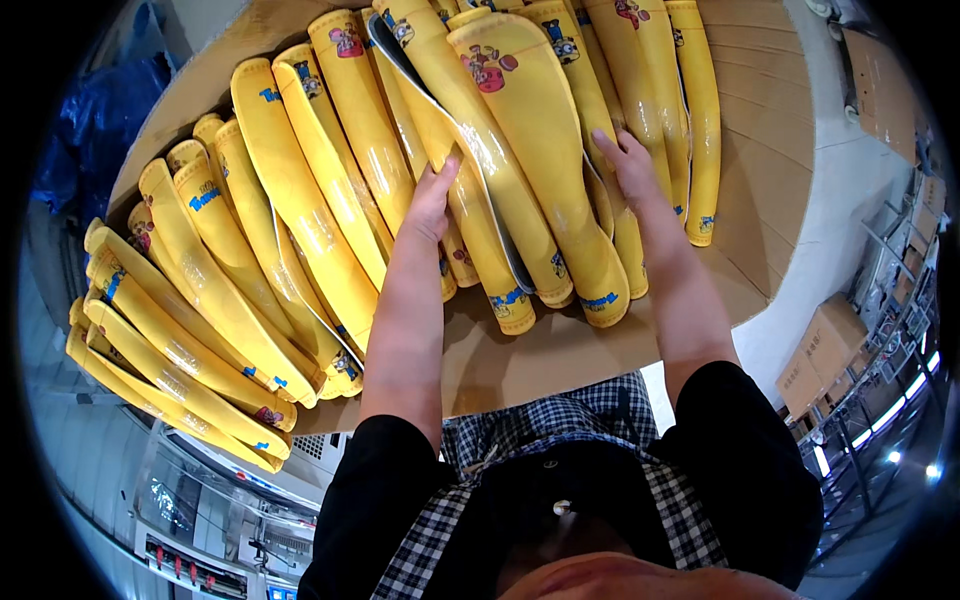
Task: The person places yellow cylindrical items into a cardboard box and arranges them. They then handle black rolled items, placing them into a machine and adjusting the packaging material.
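Note:
Several yellow rolled sheets, glossy with small blue and red cartoon prints and dark undersides, lie side by side between my hands. From the left, my left hand grips this bundle, its thumb on top and its other fingers hidden among the rolls. On the bundle's right side, my right hand is pressed around the rolls with the thumb showing, its fingers partly out of sight. Under and around them is a large open cardboard box.
More yellow rolls fan out along the box's left side, and others lie at its right. Blue plastic wrapping is at the far left. Brown cartons stand on the right near metal racking. Machinery shows at lower left.

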The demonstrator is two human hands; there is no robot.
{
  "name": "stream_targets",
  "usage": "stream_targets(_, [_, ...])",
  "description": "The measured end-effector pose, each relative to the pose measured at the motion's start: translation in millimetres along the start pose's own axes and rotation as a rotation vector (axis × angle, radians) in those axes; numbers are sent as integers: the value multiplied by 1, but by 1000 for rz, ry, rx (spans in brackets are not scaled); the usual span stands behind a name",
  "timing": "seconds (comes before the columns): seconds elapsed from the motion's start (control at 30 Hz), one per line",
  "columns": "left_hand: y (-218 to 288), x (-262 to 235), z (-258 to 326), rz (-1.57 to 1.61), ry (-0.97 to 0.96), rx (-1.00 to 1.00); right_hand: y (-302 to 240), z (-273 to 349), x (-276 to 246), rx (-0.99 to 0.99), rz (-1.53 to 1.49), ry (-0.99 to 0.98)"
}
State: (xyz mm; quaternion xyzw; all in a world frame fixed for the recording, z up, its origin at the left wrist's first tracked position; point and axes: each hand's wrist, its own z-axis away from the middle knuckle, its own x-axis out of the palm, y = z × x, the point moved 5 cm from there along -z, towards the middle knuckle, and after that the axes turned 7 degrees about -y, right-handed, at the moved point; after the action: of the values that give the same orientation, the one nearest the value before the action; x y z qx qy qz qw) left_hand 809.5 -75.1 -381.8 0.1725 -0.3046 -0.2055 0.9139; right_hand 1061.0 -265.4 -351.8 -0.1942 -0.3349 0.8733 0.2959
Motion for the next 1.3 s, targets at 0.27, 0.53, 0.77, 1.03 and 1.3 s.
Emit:
stream_targets(0.27, [6,16,9,67,-55,-44,-20,25,20,90,31,-8])
stream_targets(0.53, [6,18,-4,181,-160,-20,-8,16,18,-65,-118,10])
stream_targets(0.77, [-2,15,-17,136,-85,-21,-3,-1,4,47,-322,-107])
stream_targets(1.03, [-39,14,43,362,-107,-80,-7,67,43,-112,-71,-140])
stream_targets(1.3, [-32,13,62,353,-197,-60,-45,111,67,-264,-94,-234])
